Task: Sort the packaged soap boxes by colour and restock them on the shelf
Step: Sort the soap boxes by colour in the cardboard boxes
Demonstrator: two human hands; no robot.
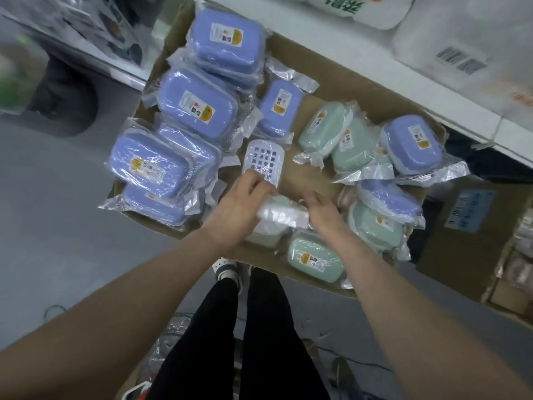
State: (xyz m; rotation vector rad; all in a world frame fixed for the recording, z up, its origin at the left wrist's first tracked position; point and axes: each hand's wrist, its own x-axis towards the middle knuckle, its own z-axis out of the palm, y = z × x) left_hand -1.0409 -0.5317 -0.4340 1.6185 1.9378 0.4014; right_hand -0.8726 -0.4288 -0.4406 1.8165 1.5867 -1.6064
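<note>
Plastic-wrapped soap boxes lie on a flattened cardboard sheet (340,82). Several blue boxes (199,106) are piled at the left. Green boxes (326,125) and two more blue ones (412,142) lie at the right. Another green box (314,259) sits at the near edge. My left hand (239,203) grips a wrapped box showing its white grid underside (264,157). My right hand (323,210) touches the other side of a blurred wrapped pale green box (281,213) between both hands; its fingers look loosely bent.
A white shelf edge (467,116) runs along the upper right, with white packaged rolls (461,39) above it. Brown cartons (467,226) stand at the right on the floor. Grey floor and a dark shape (63,93) lie to the left. My legs are below.
</note>
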